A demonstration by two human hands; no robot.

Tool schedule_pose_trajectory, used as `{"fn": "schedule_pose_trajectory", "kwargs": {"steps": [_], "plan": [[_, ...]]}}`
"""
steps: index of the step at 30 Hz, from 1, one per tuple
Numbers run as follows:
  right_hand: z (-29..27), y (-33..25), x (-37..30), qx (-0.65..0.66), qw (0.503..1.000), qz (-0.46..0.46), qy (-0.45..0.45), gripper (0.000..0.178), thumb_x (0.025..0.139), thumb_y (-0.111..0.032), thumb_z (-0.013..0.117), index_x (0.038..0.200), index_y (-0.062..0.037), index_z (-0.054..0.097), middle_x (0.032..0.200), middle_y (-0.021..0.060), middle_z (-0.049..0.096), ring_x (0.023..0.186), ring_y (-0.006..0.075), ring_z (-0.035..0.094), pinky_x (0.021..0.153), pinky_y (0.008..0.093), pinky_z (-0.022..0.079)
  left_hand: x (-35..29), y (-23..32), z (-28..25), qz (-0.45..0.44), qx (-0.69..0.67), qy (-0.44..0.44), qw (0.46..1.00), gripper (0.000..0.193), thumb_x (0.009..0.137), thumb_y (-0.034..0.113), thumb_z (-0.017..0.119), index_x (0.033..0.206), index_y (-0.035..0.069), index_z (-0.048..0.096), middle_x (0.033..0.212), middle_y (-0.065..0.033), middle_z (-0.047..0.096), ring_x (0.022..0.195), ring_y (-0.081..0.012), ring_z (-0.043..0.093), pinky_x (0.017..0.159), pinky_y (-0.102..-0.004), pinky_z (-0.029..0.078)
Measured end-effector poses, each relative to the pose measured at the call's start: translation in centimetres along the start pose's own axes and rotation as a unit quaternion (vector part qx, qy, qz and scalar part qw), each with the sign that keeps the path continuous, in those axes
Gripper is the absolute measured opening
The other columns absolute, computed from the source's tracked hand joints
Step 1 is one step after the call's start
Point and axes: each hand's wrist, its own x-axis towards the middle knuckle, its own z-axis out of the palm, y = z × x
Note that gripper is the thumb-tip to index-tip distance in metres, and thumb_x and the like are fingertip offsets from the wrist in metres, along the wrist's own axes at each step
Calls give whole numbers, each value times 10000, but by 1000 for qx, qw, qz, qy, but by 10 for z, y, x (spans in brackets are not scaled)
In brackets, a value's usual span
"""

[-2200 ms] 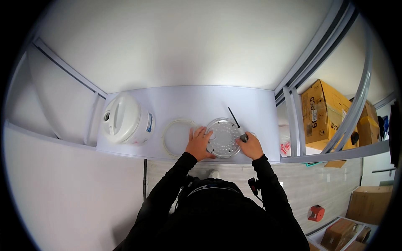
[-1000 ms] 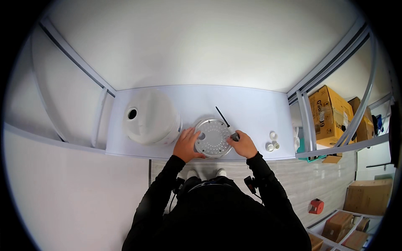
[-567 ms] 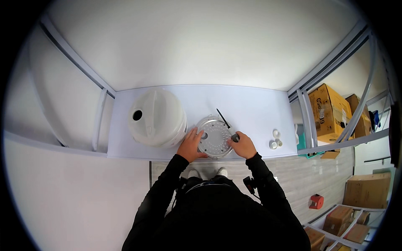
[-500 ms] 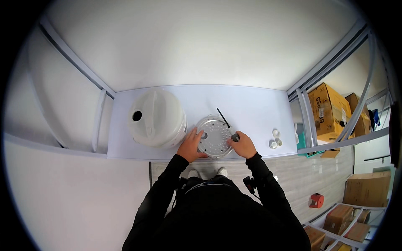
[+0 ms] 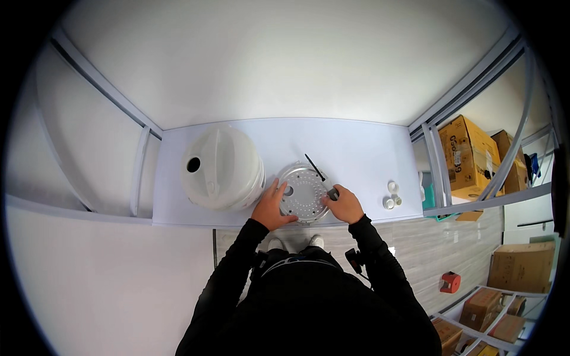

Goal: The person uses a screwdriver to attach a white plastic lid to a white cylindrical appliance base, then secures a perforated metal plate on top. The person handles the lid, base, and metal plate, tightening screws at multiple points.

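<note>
A round, silver-coloured disc with many small holes [image 5: 306, 193] lies near the front edge of the white table. My left hand [image 5: 270, 209] rests on its left rim, fingers spread, the thumb along the near side. Over the disc's right side, my right hand [image 5: 345, 206] is closed round a slim tool [image 5: 323, 180] with a dark grey handle, a pale middle and a thin black end. That end points away to the far left; its exact kind cannot be made out. A larger hole shows in the disc beside my left fingers.
Left of the disc stands a big whitish, rounded appliance housing [image 5: 222, 166] with a dark round opening. Several small white jars [image 5: 392, 196] are grouped at the table's right. Beyond the right frame are cardboard boxes [image 5: 466, 157]; a red stool [image 5: 450, 282] is on the floor.
My left thumb has slid slightly right along the disc's near edge. The tool's black end has tilted a little to the left. Otherwise the hands keep their places.
</note>
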Motion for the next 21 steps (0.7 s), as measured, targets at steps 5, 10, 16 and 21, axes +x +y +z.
{"fn": "schedule_pose_trajectory", "kwargs": {"steps": [5,10,16,21], "plan": [[1,4,1,-4,1000,-1,14,481,843,-363,751,1156,-9,658,984,232,713,964,429,680,828,484,543,2,-2,8,-12,19,32,999,1056,723,414,893,1545,10,369,1594,-303,323,1434,-454,387,1180,-487,356],[12,25,5,1,999,6,43,606,849,-371,758,1312,-6,620,1125,250,686,1050,412,661,907,465,531,4,1,13,-21,16,51,998,1034,725,395,888,1538,6,381,1580,-293,355,1422,-450,401,1173,-492,361],[16,39,9,16,999,-24,38,638,850,-352,754,1351,15,607,1127,279,666,1073,413,648,937,450,522,9,0,18,-20,46,66,997,992,712,398,877,1493,-27,435,1551,-286,410,1407,-442,422,1165,-492,365],[17,39,9,7,1000,-9,4,643,839,-338,764,1365,-1,612,1112,270,651,1058,408,648,931,441,525,10,-2,24,-25,61,70,995,993,712,400,871,1490,-43,443,1563,-267,407,1402,-433,430,1168,-485,361]]}}
